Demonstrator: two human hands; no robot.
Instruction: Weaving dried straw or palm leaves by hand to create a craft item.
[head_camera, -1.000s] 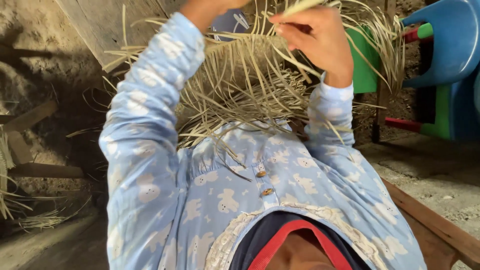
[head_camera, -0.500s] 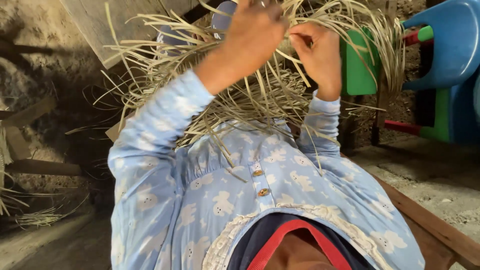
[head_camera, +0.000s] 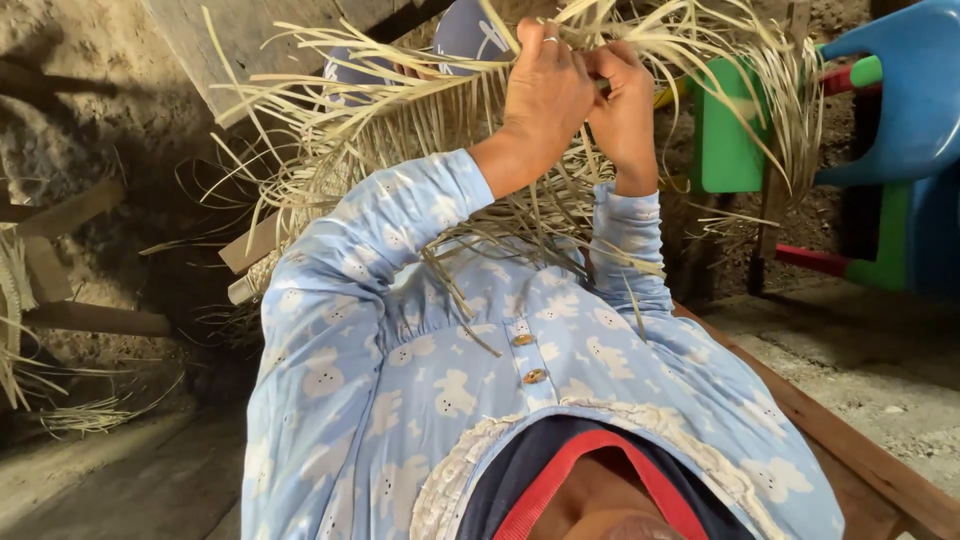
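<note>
The left hand (head_camera: 545, 85), a ring on one finger, is closed over a bunch of pale straw strips (head_camera: 450, 130) at the top of the view. The right hand (head_camera: 622, 100) sits just beside it, knuckles touching, its fingers pinched on strips of the same bunch. The strips fan out from both hands in all directions, down over the blue printed shirt (head_camera: 470, 370) and out to the left, and they belong to a half-woven piece (head_camera: 330, 190) lying across the lap; I cannot tell whether it is a mat or a basket. Nothing shows as held inside it.

A second ago the hands were apart, the left arm raised to the top edge and the right hand alone gripping a strip. Half a second ago the left hand had come across to the middle. Now both are pressed together, and the left sleeve has dropped lower.

Behind the straw stand a green panel (head_camera: 725, 130) and a blue plastic chair (head_camera: 900, 90) at the right. A wooden plank (head_camera: 840, 440) runs along the lower right over a rough concrete floor (head_camera: 880, 350). At the left lie dark earth, wooden boards (head_camera: 90, 320) and loose straw scraps (head_camera: 90, 410).
</note>
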